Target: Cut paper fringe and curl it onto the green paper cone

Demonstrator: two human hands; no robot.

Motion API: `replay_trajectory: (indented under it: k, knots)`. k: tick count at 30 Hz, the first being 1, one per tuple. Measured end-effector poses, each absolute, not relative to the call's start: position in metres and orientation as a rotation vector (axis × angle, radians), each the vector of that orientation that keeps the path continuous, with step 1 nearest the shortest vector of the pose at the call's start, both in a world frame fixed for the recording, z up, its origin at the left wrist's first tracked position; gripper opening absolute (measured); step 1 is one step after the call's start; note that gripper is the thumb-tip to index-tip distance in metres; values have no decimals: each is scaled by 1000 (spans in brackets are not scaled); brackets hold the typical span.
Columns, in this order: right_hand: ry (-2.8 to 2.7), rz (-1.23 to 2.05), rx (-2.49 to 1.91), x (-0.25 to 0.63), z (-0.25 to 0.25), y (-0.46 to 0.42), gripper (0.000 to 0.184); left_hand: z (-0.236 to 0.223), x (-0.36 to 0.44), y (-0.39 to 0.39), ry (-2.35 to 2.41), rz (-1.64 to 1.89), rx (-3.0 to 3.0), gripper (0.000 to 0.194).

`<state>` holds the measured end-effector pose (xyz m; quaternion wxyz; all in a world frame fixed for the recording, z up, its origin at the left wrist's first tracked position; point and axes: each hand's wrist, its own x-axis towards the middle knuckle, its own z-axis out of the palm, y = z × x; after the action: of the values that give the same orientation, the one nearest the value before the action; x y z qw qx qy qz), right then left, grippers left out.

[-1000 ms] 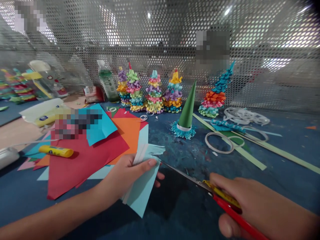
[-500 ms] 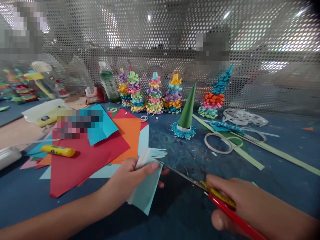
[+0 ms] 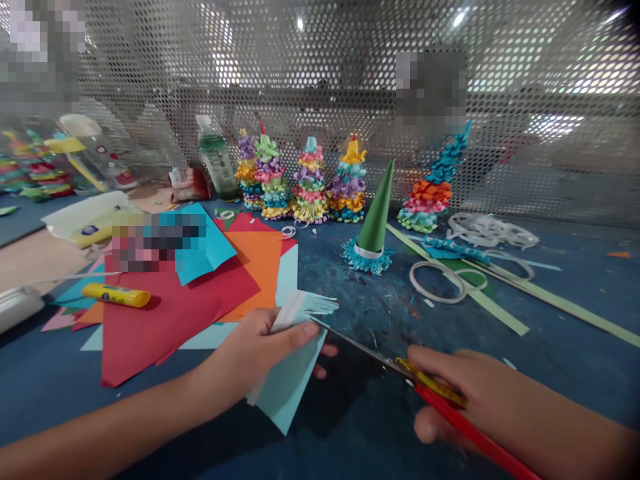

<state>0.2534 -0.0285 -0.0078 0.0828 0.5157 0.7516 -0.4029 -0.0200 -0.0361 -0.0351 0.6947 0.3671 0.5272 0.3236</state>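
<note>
Here, our pale blue paper, fringed along its far edge, is held just above the surface near the middle, pinched in our left hand; our right hand grips red-handled scissors, blades pointing left toward the sheet.

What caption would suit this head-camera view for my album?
Left hand holds fringed pale blue paper as right hand grips red-handled scissors, curled-paper trees behind.

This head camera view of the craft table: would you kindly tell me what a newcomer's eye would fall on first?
The row of colourful curled-paper trees stands at the far side, before a perforated metal screen. In front, the left hand grips fringed pale blue paper, and the right hand holds red-handled scissors towards it.
</note>
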Motion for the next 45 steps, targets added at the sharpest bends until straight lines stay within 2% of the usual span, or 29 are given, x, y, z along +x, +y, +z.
replay_trajectory:
  k: [6, 10, 13, 16, 22, 29, 40, 45]
  knots:
    - [2198, -1199, 1539, 255, -10, -25, 32, -28, -23, -32, 1176, 659, 806, 42]
    - [2208, -1170, 1550, 257, -16, -24, 30, -18, -21, -32, 1219, 635, 844, 24]
    - [2259, -1219, 1517, 257, -21, -23, 32, -16, -20, -32, 1221, 636, 849, 19]
    - [2286, -1270, 1491, 258, -25, -24, 44, -20, -23, -31, 1166, 667, 833, 22]
    - [2389, -1292, 1436, 260, -22, -28, 60, -28, -29, -26, 1069, 609, 794, 45]
    - [2234, -1315, 1475, 251, -18, -30, 66, -27, -28, -27, 1096, 571, 810, 36]
    - [2316, -1303, 1460, 257, -32, -28, 49, -30, -31, -23, 1030, 573, 799, 36]
    - [2385, -1154, 1474, 261, -26, -35, 43, -32, -31, -23, 1008, 570, 807, 32]
